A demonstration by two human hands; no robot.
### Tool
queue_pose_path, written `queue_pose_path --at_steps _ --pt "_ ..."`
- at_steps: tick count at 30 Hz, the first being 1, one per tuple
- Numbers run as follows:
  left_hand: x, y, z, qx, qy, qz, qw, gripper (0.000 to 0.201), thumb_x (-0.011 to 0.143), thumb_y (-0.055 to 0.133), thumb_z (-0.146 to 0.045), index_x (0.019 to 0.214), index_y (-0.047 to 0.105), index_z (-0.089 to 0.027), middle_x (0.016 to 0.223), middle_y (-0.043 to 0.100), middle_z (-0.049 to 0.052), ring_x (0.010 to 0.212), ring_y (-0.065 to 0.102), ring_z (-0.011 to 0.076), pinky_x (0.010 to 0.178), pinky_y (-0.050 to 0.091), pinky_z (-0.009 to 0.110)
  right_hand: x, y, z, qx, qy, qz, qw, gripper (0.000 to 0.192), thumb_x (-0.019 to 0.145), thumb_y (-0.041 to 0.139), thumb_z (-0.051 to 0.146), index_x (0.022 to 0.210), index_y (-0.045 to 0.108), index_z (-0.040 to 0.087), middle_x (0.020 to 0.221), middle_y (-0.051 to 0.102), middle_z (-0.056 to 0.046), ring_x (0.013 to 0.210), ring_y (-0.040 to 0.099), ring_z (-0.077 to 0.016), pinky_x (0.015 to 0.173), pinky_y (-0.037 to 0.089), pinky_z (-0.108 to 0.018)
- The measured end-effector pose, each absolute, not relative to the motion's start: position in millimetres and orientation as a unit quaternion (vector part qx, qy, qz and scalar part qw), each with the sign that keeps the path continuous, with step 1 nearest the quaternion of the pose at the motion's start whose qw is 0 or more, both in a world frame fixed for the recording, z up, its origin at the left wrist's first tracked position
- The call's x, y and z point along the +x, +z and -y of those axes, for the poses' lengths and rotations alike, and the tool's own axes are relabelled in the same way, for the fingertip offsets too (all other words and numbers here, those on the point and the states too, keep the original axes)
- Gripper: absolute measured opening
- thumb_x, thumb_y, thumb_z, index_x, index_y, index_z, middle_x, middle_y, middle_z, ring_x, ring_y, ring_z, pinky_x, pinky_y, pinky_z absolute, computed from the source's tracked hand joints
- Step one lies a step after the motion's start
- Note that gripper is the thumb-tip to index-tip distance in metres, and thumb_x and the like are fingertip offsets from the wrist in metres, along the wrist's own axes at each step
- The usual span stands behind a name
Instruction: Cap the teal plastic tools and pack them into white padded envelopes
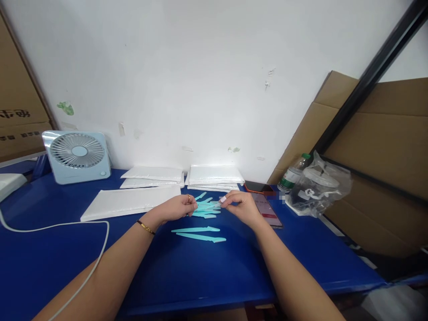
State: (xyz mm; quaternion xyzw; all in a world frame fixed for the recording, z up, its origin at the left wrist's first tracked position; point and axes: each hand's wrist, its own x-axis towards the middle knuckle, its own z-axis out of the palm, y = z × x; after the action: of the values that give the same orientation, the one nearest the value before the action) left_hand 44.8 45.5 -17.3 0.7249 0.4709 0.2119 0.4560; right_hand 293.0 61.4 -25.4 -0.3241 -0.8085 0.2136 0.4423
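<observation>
Blue table (50, 249) against white wall (187, 67); fan (77, 156), white packets (130, 201), phone (267, 209), cardboard at right. Left hand (177, 207) and right hand (241, 206) both pinched on turquoise razors (206, 207) at centre; two more razors (199, 234) just nearer.

No legible text; only blurred print on the cardboard box (15, 120).

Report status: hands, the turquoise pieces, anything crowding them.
Left hand and right hand both pinching the turquoise pile. Two loose pieces lie nearer. Phone beside right hand.
</observation>
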Motion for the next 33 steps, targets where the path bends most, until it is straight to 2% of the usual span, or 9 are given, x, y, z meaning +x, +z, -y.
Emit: queue_pose_path --at_steps 16,20,22,25,28,30,33 --pt "46 -19 -46 0.717 0.205 -0.469 0.473 0.029 0.075 0.048 -0.046 0.077 0.050 -0.017 0.068 0.050 -0.001 0.063 0.044 0.0120 0.057 0.034 0.023 286 -29 -60 -0.316 0.177 0.825 0.434 0.016 0.069 0.063 0.010 0.065 0.071 0.022 0.074 0.068 -0.003 0.071 0.064 -0.0164 0.066 0.050 -0.027" --pt "52 -23 -44 0.714 0.205 -0.476 0.471 0.028 0.077 0.047 -0.046 0.079 0.049 -0.018 0.068 0.051 -0.002 0.063 0.044 0.0118 0.056 0.033 0.023 278 -33 -58 -0.291 0.176 0.846 0.411 0.018 0.071 0.061 0.008 0.065 0.071 0.023 0.075 0.068 -0.002 0.071 0.064 -0.0146 0.065 0.050 -0.025" --pt "53 -28 -45 0.727 0.217 -0.491 0.427 0.029 0.079 0.043 -0.048 0.079 0.048 -0.019 0.068 0.052 -0.001 0.062 0.045 0.0126 0.056 0.033 0.024 283 -33 -64 -0.299 0.165 0.853 0.395 0.017 0.072 0.061 0.010 0.069 0.071 0.023 0.081 0.068 -0.002 0.076 0.064 -0.0152 0.069 0.049 -0.026" --pt "52 -35 -50 0.763 0.241 -0.532 0.277 0.029 0.083 0.037 -0.045 0.079 0.050 -0.020 0.070 0.055 0.001 0.064 0.048 0.0157 0.059 0.033 0.027 304 -36 -81 -0.351 0.116 0.839 0.398 0.014 0.073 0.061 0.013 0.074 0.071 0.022 0.090 0.065 -0.004 0.083 0.061 -0.0165 0.076 0.047 -0.029" --pt "52 -37 -52 0.791 0.224 -0.549 0.149 0.023 0.082 0.039 -0.037 0.082 0.055 -0.021 0.076 0.060 0.004 0.072 0.052 0.0198 0.065 0.034 0.030 323 -43 -97 -0.409 0.096 0.827 0.372 0.018 0.076 0.055 0.011 0.076 0.070 0.020 0.081 0.062 -0.003 0.074 0.058 -0.0145 0.069 0.045 -0.027" --pt "53 -35 -51 0.801 0.214 -0.543 0.129 0.020 0.078 0.045 -0.034 0.086 0.058 -0.021 0.082 0.061 0.005 0.080 0.053 0.0219 0.069 0.035 0.031 327 -50 -104 -0.420 0.099 0.836 0.340 0.018 0.077 0.055 0.011 0.080 0.070 0.020 0.081 0.060 -0.003 0.072 0.057 -0.0136 0.067 0.044 -0.026" --pt "54 -29 -44 0.823 0.197 -0.505 0.169 0.023 0.073 0.052 -0.036 0.089 0.061 -0.023 0.085 0.060 0.004 0.081 0.053 0.0215 0.067 0.036 0.029 323 -58 -107 -0.415 0.094 0.855 0.296 0.019 0.076 0.058 0.014 0.089 0.069 0.021 0.086 0.058 -0.003 0.074 0.055 -0.0136 0.069 0.044 -0.026"
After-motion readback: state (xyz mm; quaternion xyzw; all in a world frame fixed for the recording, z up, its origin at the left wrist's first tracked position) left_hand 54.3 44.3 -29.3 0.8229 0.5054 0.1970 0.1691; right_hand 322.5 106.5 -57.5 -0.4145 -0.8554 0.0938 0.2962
